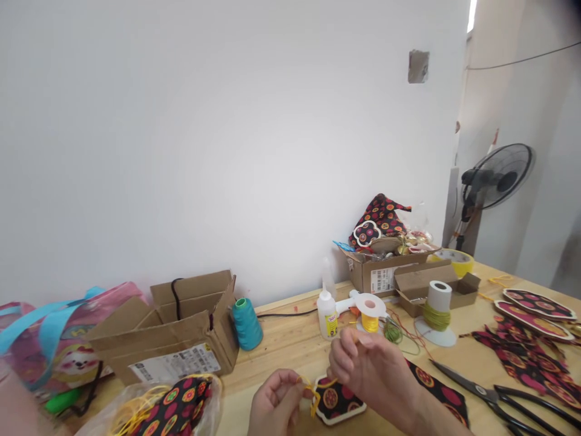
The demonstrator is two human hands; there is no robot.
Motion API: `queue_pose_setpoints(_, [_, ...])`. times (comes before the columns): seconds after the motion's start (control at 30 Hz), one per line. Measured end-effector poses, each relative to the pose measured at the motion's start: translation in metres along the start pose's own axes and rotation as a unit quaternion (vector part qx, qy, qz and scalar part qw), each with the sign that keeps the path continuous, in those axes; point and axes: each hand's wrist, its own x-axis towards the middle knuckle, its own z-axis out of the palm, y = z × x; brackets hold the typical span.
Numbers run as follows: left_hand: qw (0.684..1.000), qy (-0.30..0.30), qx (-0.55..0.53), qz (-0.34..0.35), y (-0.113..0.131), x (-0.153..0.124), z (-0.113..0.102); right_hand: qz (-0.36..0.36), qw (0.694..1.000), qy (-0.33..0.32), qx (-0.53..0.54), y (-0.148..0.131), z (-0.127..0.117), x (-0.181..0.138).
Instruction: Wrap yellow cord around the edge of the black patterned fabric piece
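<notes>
My left hand (pixel 276 404) pinches a yellow cord (pixel 314 399) between thumb and forefinger at the bottom middle. The cord hangs in loops at the left edge of a dark, floral fabric piece with a cream border (pixel 338 402). My right hand (pixel 374 370) is raised over the right part of that piece, its fingers curled in and closed. Whatever they grip, if anything, is hidden or too thin to make out. A dark floral fabric strip (pixel 438 387) lies partly behind my right forearm.
Black-handled scissors (pixel 488 393) lie open at right, near fabric scraps (pixel 521 357). Behind my hands stand a glue bottle (pixel 327 315), a yellow cord spool (pixel 370 315) and a green cord spool (pixel 438 315). An open cardboard box (pixel 177 339) and teal thread cone (pixel 247 327) are left.
</notes>
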Motion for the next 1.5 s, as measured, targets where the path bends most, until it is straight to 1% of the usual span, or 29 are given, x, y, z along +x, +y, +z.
queue_pose_setpoints(0.03, [1.0, 0.001, -0.008, -0.006, 0.0, 0.0, 0.0, 0.012, 0.999, 0.004, -0.033, 0.002, -0.001, 0.0])
queue_pose_setpoints(0.07, [1.0, 0.004, -0.016, -0.01, 0.0, 0.0, 0.0, 0.023, 0.995, 0.017, -0.091, 0.006, -0.002, 0.001])
queue_pose_setpoints(0.1, [1.0, 0.005, -0.022, -0.014, 0.0, -0.001, 0.0, 0.028, 0.985, 0.036, -0.166, 0.011, -0.004, 0.002])
queue_pose_setpoints(0.17, [0.999, 0.003, -0.028, -0.016, 0.001, -0.002, 0.001, 0.045, 0.946, 0.07, -0.314, 0.023, -0.008, 0.003])
queue_pose_setpoints(0.2, [0.999, 0.0, -0.029, -0.014, 0.001, -0.002, 0.001, 0.052, 0.926, 0.079, -0.365, 0.029, -0.01, 0.003])
queue_pose_setpoints(0.27, [1.0, -0.01, -0.026, -0.004, 0.001, -0.003, 0.001, 0.041, 0.886, 0.089, -0.452, 0.038, -0.012, 0.002])
queue_pose_setpoints(0.33, [1.0, -0.014, -0.019, 0.005, 0.0, -0.003, 0.001, 0.015, 0.844, 0.097, -0.528, 0.041, -0.012, 0.0])
queue_pose_setpoints(0.4, [1.0, -0.013, -0.005, 0.011, 0.0, -0.002, 0.001, 0.004, 0.804, 0.102, -0.586, 0.041, -0.012, -0.002])
queue_pose_setpoints(0.47, [1.0, -0.011, 0.011, 0.01, 0.0, -0.002, 0.001, 0.013, 0.779, 0.107, -0.617, 0.039, -0.011, -0.002])
queue_pose_setpoints(0.53, [1.0, -0.01, 0.017, 0.014, 0.001, -0.003, 0.001, 0.027, 0.772, 0.103, -0.627, 0.038, -0.011, -0.002])
queue_pose_setpoints(0.63, [1.0, -0.012, 0.009, 0.015, 0.0, -0.003, 0.0, 0.035, 0.777, 0.093, -0.621, 0.038, -0.015, -0.001])
queue_pose_setpoints(0.7, [1.0, -0.017, 0.003, 0.002, -0.005, -0.001, -0.001, 0.04, 0.79, 0.091, -0.605, 0.039, -0.02, 0.0])
queue_pose_setpoints(0.77, [1.0, -0.023, -0.002, -0.013, -0.012, 0.002, -0.003, 0.053, 0.811, 0.094, -0.575, 0.041, -0.024, 0.0])
queue_pose_setpoints(0.87, [0.999, -0.029, -0.009, -0.011, -0.02, 0.007, -0.005, 0.067, 0.846, 0.098, -0.519, 0.041, -0.026, 0.002])
queue_pose_setpoints(1.0, [0.999, -0.036, -0.011, -0.005, -0.019, 0.006, -0.003, 0.08, 0.888, 0.09, -0.443, 0.033, -0.02, 0.006])
queue_pose_setpoints(1.13, [0.999, -0.035, -0.037, 0.0, -0.011, 0.001, 0.0, 0.056, 0.909, 0.123, -0.395, 0.026, -0.016, 0.01])
queue_pose_setpoints(1.27, [1.0, -0.016, -0.022, -0.002, -0.007, -0.001, 0.002, 0.081, 0.927, 0.155, -0.332, 0.024, -0.023, 0.011])
queue_pose_setpoints(1.4, [1.0, 0.003, -0.004, 0.001, -0.008, 0.001, 0.001, 0.086, 0.954, 0.201, -0.205, 0.021, -0.025, 0.009])
queue_pose_setpoints(1.5, [1.0, 0.024, 0.002, 0.009, -0.009, 0.002, 0.001, 0.097, 0.965, 0.21, -0.12, 0.018, -0.021, 0.007])
